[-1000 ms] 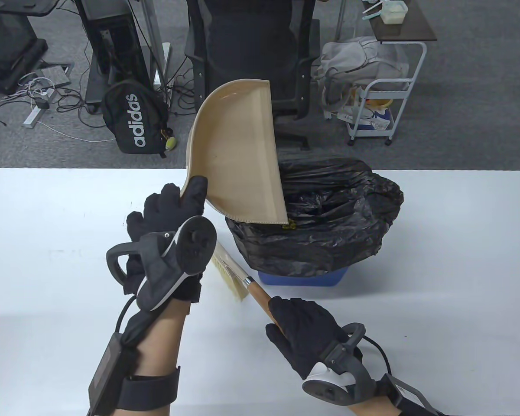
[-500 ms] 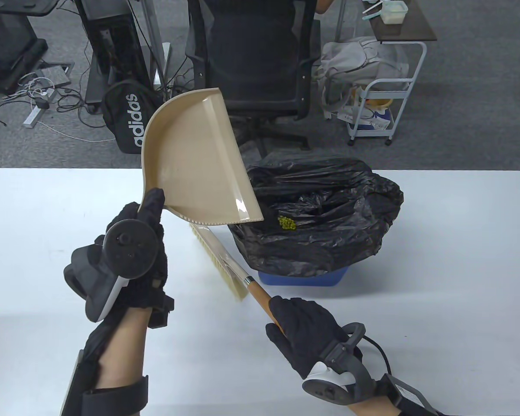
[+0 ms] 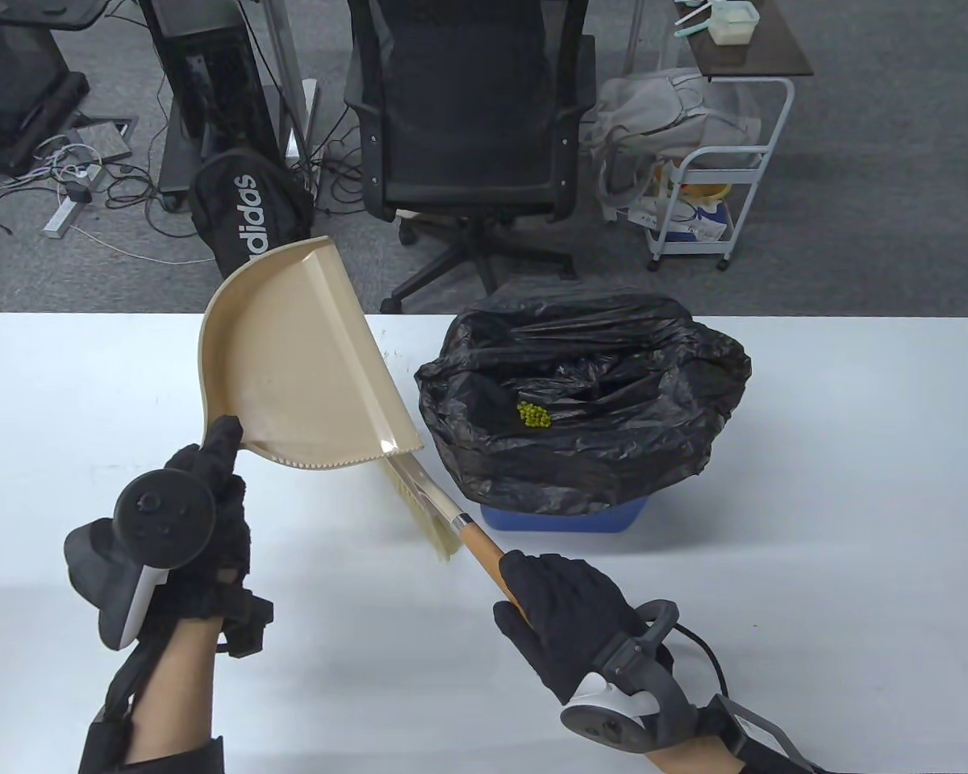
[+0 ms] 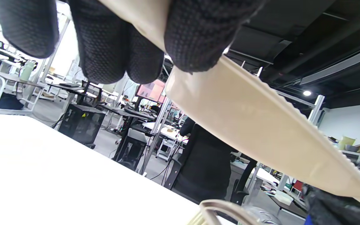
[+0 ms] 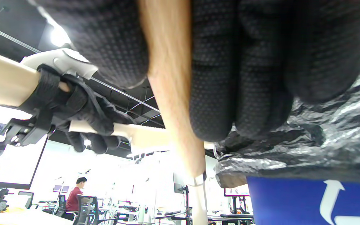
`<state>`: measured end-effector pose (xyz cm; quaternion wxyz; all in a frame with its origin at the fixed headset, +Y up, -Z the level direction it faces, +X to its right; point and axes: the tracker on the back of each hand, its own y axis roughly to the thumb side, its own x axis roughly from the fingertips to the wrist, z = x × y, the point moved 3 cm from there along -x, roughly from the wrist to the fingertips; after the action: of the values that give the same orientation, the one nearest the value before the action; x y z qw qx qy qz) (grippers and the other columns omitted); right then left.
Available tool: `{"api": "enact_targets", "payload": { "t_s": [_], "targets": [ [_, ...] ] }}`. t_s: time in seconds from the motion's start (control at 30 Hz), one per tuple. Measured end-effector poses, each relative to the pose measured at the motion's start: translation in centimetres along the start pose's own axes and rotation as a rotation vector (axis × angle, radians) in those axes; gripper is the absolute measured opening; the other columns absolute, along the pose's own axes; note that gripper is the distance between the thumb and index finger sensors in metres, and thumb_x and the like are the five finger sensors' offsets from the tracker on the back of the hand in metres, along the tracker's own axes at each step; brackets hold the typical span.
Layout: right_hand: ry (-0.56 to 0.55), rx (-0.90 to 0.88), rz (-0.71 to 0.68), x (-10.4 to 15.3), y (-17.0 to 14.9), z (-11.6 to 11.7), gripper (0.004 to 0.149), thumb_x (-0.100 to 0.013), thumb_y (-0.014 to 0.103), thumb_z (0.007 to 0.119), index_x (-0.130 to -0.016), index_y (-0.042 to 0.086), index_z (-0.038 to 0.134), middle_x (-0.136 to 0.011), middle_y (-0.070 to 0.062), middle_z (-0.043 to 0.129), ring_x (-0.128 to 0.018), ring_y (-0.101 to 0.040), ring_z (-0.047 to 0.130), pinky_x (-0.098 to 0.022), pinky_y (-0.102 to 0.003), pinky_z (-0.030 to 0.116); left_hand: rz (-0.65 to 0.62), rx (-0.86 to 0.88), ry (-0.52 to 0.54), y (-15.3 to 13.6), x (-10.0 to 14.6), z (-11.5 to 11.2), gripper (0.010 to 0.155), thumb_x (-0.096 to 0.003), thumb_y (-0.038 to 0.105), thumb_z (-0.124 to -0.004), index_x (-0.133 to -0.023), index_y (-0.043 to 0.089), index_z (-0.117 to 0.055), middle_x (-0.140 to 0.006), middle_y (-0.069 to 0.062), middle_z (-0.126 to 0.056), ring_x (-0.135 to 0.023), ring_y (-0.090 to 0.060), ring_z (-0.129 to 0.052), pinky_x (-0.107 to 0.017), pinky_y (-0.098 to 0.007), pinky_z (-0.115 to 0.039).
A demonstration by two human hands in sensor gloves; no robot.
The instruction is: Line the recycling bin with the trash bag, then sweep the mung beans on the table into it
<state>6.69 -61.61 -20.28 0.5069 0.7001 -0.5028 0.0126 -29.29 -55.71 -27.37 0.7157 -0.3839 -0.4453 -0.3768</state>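
A: Where's the dustpan (image 3: 306,371) relative to the bin?
B: Up off the tabletop (image 3: 815,516), to the left of the bin (image 3: 565,516), well apart from the bag rim. The left hand (image 3: 202,516) grips its handle, fingers curled round it. Pan tilted up on edge, open mouth facing right toward the trash bag (image 3: 597,403), toothed edge at the bottom.

A: And the brush?
B: The right hand (image 3: 569,625) is closed round the wooden handle of the brush (image 3: 440,512). Long axis runs diagonally from lower right up to upper left; bristle end passes under the pan's toothed edge, just left of the bin.

A: Beans?
B: A small green cluster of mung beans (image 3: 534,414) sits inside the bag, near its middle. No beans visible on the tabletop.

A: Which hand is nearer the bin?
B: The right one, just in front of it. The bin lies up and slightly right from that hand. The pan looks empty, so the dump step is likely done.
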Motion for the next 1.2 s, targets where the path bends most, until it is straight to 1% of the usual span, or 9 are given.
{"api": "enact_targets", "payload": {
  "t_s": [0.17, 0.37, 0.5, 0.63, 0.9, 1.03, 1.1, 1.2],
  "targets": [
    [0.001, 0.001, 0.003, 0.0, -0.1, 0.0, 0.057, -0.049, 0.036, 0.084, -0.087, -0.005, 0.087, -0.061, -0.024, 0.106, -0.051, -0.044, 0.108, -0.037, -0.056, 0.089, 0.061, 0.024, -0.019, -3.8, 0.2, -2.1, 0.056, -0.0502, 0.018, -0.088, -0.105, 0.026, -0.078, -0.101, -0.025, -0.088, -0.087, -0.056, -0.09, -0.058, -0.079, -0.071],
    [0.007, 0.005, -0.002, 0.1, 0.0, 0.2, 0.057, -0.049, 0.036, 0.083, -0.088, -0.005, 0.086, -0.061, -0.024, 0.106, -0.051, -0.044, 0.108, -0.037, -0.056, 0.089, 0.133, 0.056, -0.009, -7.9, 0.3, -3.7, 0.056, -0.0501, 0.018, -0.088, -0.105, 0.026, -0.078, -0.1, -0.025, -0.089, -0.087, -0.056, -0.09, -0.058, -0.079, -0.071],
    [0.011, 0.004, -0.002, 0.0, 0.0, 0.3, 0.057, -0.049, 0.036, 0.083, -0.088, -0.005, 0.086, -0.061, -0.024, 0.106, -0.051, -0.044, 0.108, -0.037, -0.056, 0.089, 0.161, 0.063, -0.006, -10.0, 0.4, -4.7, 0.056, -0.05, 0.018, -0.088, -0.105, 0.026, -0.078, -0.1, -0.025, -0.089, -0.086, -0.056, -0.09, -0.058, -0.079, -0.071],
    [0.012, 0.003, -0.002, 0.0, 0.1, 0.3, 0.057, -0.049, 0.036, 0.083, -0.088, -0.005, 0.086, -0.061, -0.024, 0.106, -0.051, -0.044, 0.108, -0.037, -0.056, 0.089, 0.194, 0.058, -0.023, -11.9, 0.5, -6.6, 0.056, -0.05, 0.019, -0.088, -0.105, 0.026, -0.077, -0.1, -0.025, -0.089, -0.086, -0.056, -0.09, -0.058, -0.079, -0.071],
    [0.013, 0.001, 0.0, 0.0, 0.2, 0.5, 0.057, -0.049, 0.036, 0.083, -0.088, -0.005, 0.086, -0.061, -0.024, 0.105, -0.051, -0.044, 0.108, -0.037, -0.056, 0.089, 0.225, 0.016, -0.041, -14.0, 0.4, -9.6, 0.057, -0.05, 0.019, -0.087, -0.105, 0.026, -0.077, -0.101, -0.024, -0.088, -0.087, -0.057, -0.089, -0.06, -0.079, -0.068],
    [0.013, 0.0, 0.0, 0.0, 0.2, 0.5, 0.057, -0.049, 0.036, 0.083, -0.088, -0.005, 0.086, -0.061, -0.024, 0.105, -0.051, -0.044, 0.108, -0.037, -0.056, 0.089, 0.225, 0.002, -0.034, -14.4, 0.4, -10.5, 0.057, -0.05, 0.019, -0.087, -0.105, 0.026, -0.077, -0.1, -0.024, -0.088, -0.087, -0.057, -0.089, -0.06, -0.079, -0.068],
    [0.013, -0.001, 0.001, 0.0, 0.2, 0.7, 0.057, -0.049, 0.036, 0.083, -0.088, -0.005, 0.086, -0.061, -0.024, 0.105, -0.051, -0.044, 0.108, -0.037, -0.056, 0.089, 0.225, 0.004, -0.047, -14.7, 0.3, -11.1, 0.057, -0.05, 0.019, -0.087, -0.105, 0.026, -0.076, -0.1, -0.024, -0.088, -0.087, -0.057, -0.089, -0.06, -0.079, -0.068],
    [0.014, 0.0, 0.0, 0.0, 0.2, 0.8, 0.057, -0.049, 0.036, 0.083, -0.088, -0.005, 0.086, -0.061, -0.024, 0.105, -0.051, -0.044, 0.108, -0.037, -0.056, 0.089, 0.225, -0.001, -0.051, -14.8, 0.3, -11.5, 0.057, -0.0499, 0.019, -0.087, -0.105, 0.026, -0.077, -0.1, -0.024, -0.089, -0.087, -0.057, -0.089, -0.06, -0.079, -0.068]
  ]
}}
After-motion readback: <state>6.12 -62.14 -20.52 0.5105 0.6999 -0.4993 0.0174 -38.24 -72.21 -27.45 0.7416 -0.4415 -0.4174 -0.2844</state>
